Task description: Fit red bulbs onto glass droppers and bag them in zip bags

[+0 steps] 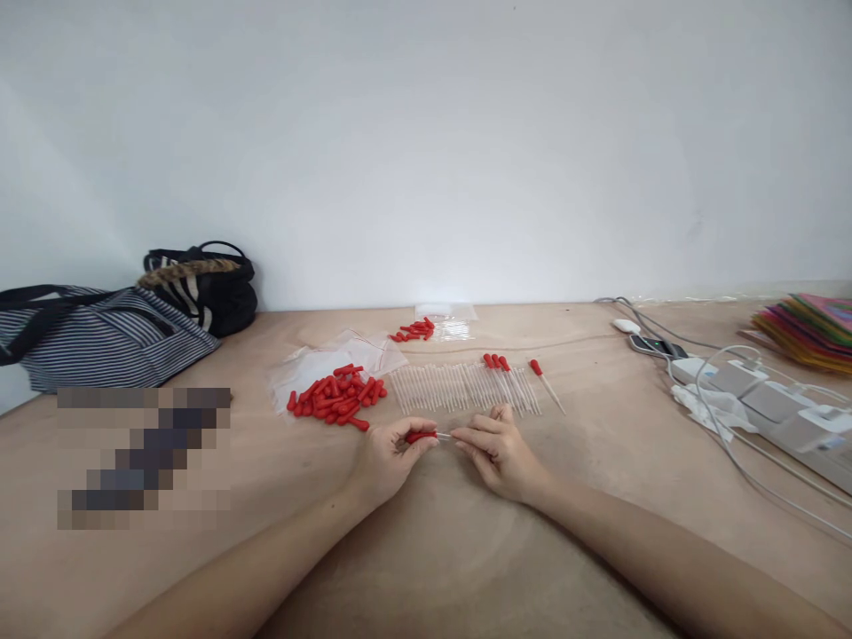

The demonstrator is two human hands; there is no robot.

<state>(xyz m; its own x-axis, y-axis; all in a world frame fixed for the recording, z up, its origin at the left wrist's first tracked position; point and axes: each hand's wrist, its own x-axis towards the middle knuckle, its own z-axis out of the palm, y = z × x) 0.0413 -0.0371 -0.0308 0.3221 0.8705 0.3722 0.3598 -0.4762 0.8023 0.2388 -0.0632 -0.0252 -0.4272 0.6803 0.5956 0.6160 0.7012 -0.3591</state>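
My left hand (399,453) pinches a red rubber bulb (421,437) near the table's middle. From the bulb's open end a thin clear tube (444,436) reaches across to my right hand (489,448), whose fingers are closed on it. Beyond my hands lies a row of clear tubes (432,388); a few at its right carry red bulbs (496,362). One capped dropper (549,387) rests apart to the right. A pile of red bulbs (336,397) sits at the left on clear plastic bags (293,368).
Farther back are small red bulbs (414,331) beside a clear packet (453,324). Striped bag (113,333) and black bag (232,293) stand at the left. On the right are a power strip with chargers (776,404), cables, crumpled tissue (698,410) and coloured sheets (808,328).
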